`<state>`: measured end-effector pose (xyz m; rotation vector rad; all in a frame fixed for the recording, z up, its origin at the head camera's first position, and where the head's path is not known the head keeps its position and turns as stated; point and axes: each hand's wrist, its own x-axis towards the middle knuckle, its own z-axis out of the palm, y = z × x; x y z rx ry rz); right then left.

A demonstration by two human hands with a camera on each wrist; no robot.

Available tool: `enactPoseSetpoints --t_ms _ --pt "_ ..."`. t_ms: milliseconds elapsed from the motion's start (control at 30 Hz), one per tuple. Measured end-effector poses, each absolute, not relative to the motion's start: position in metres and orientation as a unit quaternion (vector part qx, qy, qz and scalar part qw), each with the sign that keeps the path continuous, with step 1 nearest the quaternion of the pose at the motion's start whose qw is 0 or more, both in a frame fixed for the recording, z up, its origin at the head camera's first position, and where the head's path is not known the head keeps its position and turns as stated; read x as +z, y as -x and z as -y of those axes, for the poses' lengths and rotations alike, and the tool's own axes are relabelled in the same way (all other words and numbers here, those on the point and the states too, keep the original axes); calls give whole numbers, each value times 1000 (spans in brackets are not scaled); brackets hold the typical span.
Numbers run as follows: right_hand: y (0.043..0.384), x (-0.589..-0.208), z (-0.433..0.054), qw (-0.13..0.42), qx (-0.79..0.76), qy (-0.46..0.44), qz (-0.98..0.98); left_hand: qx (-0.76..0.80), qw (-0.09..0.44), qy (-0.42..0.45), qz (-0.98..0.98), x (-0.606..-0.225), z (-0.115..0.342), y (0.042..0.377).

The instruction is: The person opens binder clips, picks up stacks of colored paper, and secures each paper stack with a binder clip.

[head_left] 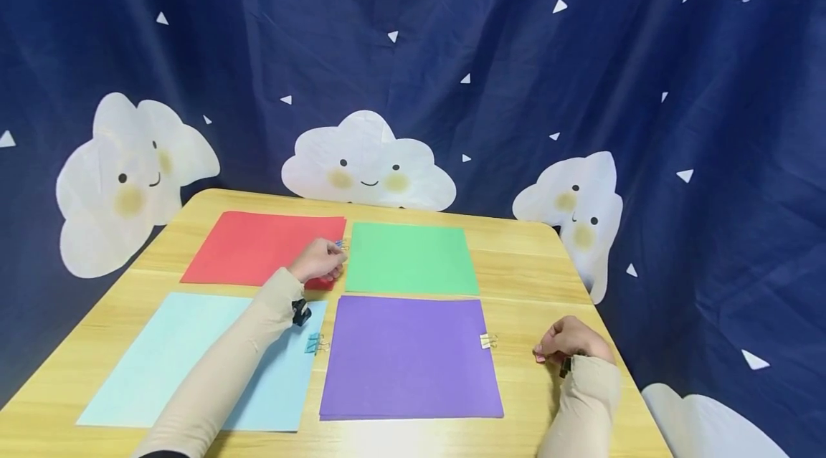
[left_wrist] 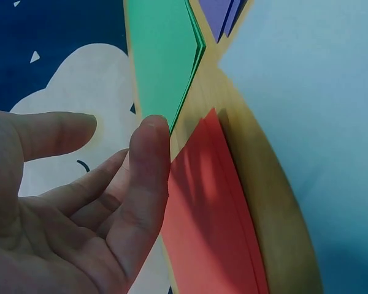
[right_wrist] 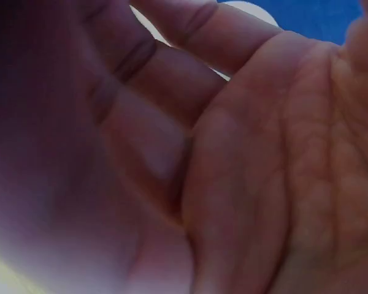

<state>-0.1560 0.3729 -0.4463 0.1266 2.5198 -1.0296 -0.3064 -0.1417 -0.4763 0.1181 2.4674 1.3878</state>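
My left hand (head_left: 320,259) hovers at the right edge of a stack of red paper (head_left: 258,246), beside a small blue binder clip (head_left: 340,244) on that edge. Thumb and fingers stand apart with nothing between them in the left wrist view. Over the table's right side, my right hand (head_left: 576,338) pinches a small red object (head_left: 539,357), mostly hidden by the fingers. In the right wrist view only the palm and bent fingers show. Purple paper (head_left: 409,358) bears a whitish binder clip (head_left: 487,340) on its right edge; light blue paper (head_left: 161,354) carries a teal one (head_left: 312,343).
Green paper (head_left: 411,257) lies at the back, right of the red stack, with no clip visible on it. The four colours sit in two rows on a wooden table (head_left: 523,264). A dark blue curtain (head_left: 503,13) with clouds hangs behind.
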Motion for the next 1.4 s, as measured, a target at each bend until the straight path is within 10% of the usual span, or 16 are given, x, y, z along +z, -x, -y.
enactPoseSetpoints --t_ms 767,1400 --pt "240 -483 -352 82 -418 -120 -897 328 91 -62 -938 -471 113 297" --pt "246 -486 -355 79 -412 -111 -901 170 49 22 -984 -482 38 311"
